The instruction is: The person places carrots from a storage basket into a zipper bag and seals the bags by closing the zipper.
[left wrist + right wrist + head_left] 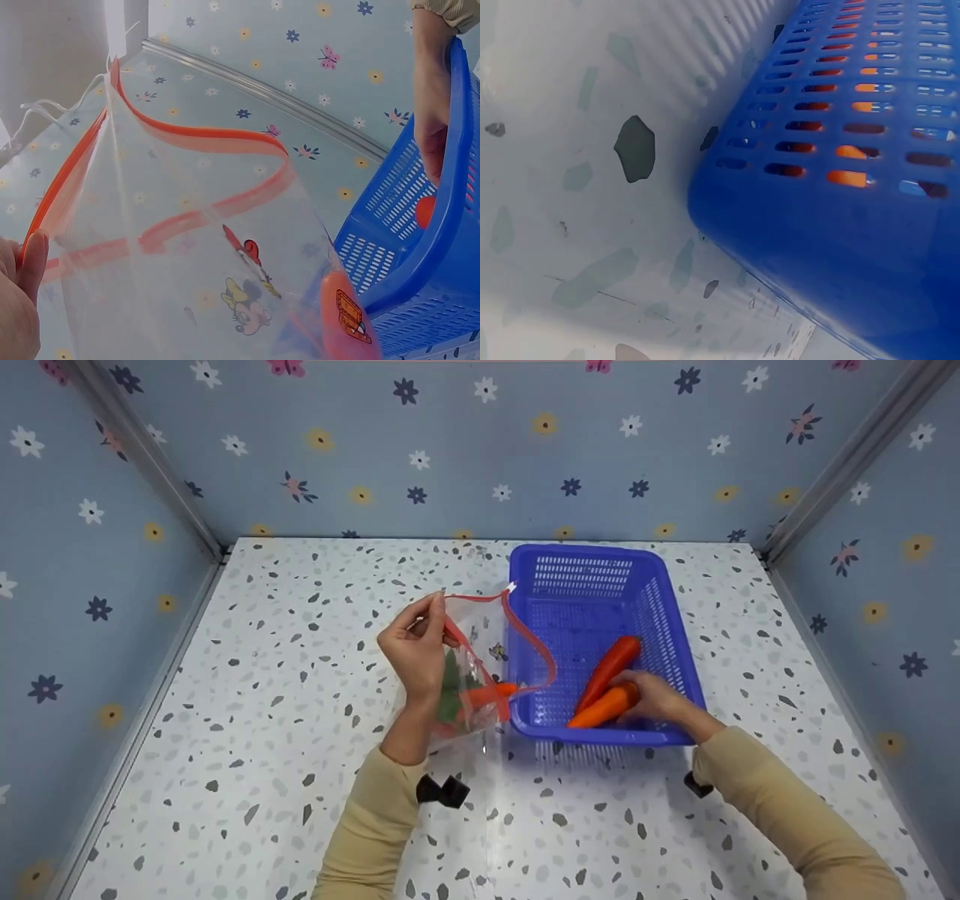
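Note:
My left hand (420, 649) pinches the rim of a clear zip bag (187, 300) with red-orange edging; its mouth gapes toward the basket. Inside the bag lie something green (450, 690) and an orange carrot (487, 695), partly hidden by folds and cartoon prints. My right hand (654, 697) reaches into the blue basket (679, 637) and grips an orange carrot (604, 706) near its thick end. Alongside that carrot rests a long red chili pepper (611, 667). In the right wrist view the basket wall hides the hand, with orange and red showing through its slots.
The basket stands on a white speckled table (300, 660), right of the bag and overlapping its rim in the head view. Flower-patterned panels (480, 450) enclose the table at the back and both sides. A black wrist mount (442, 791) sits by my left sleeve.

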Motion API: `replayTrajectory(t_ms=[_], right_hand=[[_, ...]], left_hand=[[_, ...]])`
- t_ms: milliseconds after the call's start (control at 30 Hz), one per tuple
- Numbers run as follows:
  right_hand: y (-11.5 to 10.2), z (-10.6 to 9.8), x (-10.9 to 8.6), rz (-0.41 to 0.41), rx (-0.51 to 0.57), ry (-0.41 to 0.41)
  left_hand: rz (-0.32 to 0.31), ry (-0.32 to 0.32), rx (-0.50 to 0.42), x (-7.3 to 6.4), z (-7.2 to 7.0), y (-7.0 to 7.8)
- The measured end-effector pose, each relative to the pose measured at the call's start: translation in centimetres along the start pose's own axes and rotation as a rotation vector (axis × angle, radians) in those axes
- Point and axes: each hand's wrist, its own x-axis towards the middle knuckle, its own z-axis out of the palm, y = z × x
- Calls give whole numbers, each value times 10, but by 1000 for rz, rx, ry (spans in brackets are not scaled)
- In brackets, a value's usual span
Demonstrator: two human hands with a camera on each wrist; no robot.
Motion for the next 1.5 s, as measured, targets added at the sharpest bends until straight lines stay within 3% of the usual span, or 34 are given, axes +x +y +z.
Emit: replayTrajectory(t_ms=[267, 533, 933, 1267, 1500], right_hand=[[3, -2, 0, -55, -93, -35], [2, -5, -4, -91, -20, -69], [-11, -23, -16, -165, 80, 2], [-22, -36, -31, -97, 230, 93], [-43, -48, -48, -89, 226, 173]], left_hand=[[15, -3, -8, 0, 0, -1], [24, -4, -16, 0, -1, -7], [-1, 7, -23, 0, 2, -1], [19, 9, -18, 0, 2, -2], [9, 12, -13, 0, 5, 4]])
